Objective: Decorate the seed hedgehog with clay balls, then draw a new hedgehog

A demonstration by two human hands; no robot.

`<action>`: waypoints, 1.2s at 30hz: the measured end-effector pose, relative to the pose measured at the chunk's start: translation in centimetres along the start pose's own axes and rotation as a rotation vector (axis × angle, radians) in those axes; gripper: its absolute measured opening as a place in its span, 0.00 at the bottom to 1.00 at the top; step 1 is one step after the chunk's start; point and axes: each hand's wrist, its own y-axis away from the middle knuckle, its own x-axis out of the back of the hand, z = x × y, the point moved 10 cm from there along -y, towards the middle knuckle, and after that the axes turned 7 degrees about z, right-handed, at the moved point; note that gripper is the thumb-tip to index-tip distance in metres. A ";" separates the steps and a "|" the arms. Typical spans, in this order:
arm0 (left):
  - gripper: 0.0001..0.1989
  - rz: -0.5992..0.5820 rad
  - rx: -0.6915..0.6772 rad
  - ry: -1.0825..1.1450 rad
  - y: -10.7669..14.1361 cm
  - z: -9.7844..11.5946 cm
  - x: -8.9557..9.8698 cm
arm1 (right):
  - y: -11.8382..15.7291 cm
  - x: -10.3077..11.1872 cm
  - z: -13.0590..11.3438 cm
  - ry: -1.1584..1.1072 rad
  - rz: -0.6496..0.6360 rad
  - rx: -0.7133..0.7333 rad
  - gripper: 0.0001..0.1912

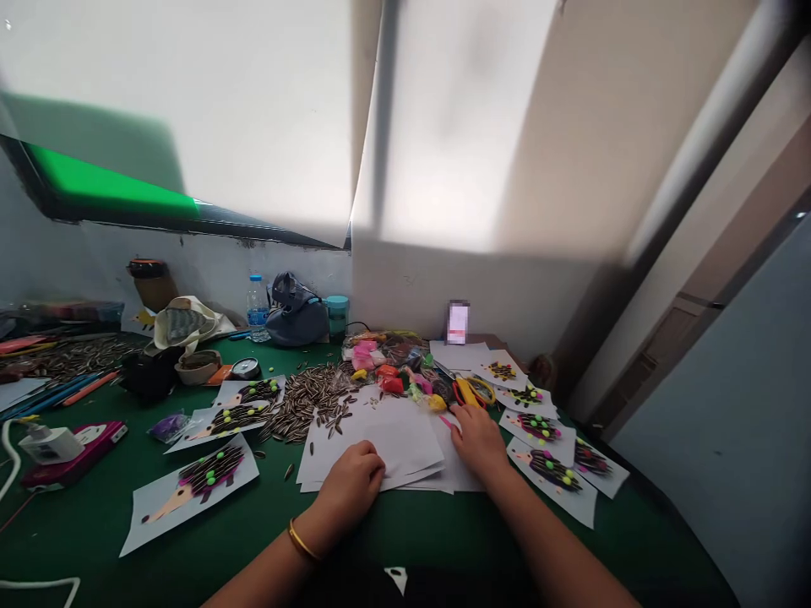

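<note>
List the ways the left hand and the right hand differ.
The left hand has a gold bangle at its wrist; the right hand has none. The left hand is curled at the near edge of the white sheets; the right hand reaches farther forward, its fingers close to the yellow-handled scissors. Both hands are ungloved.

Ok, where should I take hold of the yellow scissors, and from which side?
Probably the yellow handle loops, coming from the near side with the right hand: they lie just beyond it, while the blades seem to point leftward and away.
</note>
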 end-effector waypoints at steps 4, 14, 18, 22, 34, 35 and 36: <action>0.11 0.010 -0.016 -0.058 -0.1 0.0 0.1 | -1.3 -2.3 3.0 0.128 -0.142 -0.032 0.14; 0.21 0.118 0.028 -0.095 -2.5 -2.8 1.3 | -1.0 -3.2 5.2 0.118 -0.217 -0.027 0.15; 0.29 0.023 0.029 -0.116 -2.3 -3.4 -0.5 | -0.8 -2.8 5.9 0.115 -0.235 -0.031 0.22; 0.25 0.022 0.004 -0.101 -1.8 -3.0 -0.8 | -0.8 -0.5 6.9 -0.040 -0.211 -0.111 0.28; 0.14 0.190 -0.005 -0.059 -1.4 -2.7 1.3 | 1.9 1.5 1.2 -1.506 -0.312 -0.476 0.18; 0.14 0.206 0.002 -0.077 -1.3 -2.5 1.7 | 1.7 1.3 0.9 -1.520 -0.277 -0.478 0.16; 0.13 0.210 0.002 -0.098 -1.2 -2.2 2.1 | 1.5 1.0 0.6 -1.528 -0.241 -0.486 0.15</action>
